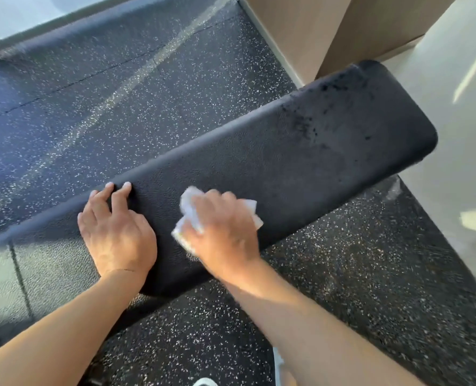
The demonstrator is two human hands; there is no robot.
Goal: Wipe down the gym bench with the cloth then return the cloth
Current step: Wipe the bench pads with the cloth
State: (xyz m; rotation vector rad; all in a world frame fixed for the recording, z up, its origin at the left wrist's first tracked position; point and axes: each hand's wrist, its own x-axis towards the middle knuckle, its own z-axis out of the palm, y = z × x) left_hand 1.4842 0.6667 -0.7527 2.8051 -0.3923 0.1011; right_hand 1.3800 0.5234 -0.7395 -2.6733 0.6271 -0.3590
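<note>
1. White cloth (188, 215) lies on the black gym bench (300, 151), bunched under the right hand (225, 232), whose fingers curl around it.
2. Left hand (114, 232) rests flat, fingers straight.
3. Wiping looks underway; the marked far end and returning the cloth remain.

Warm sunlight, strong motion blur, glare at left edge.

Both forearms are bare, no sleeves, watch or rings visible; a blurred white shoe (203, 381), probably a trainer, shows below.
</note>
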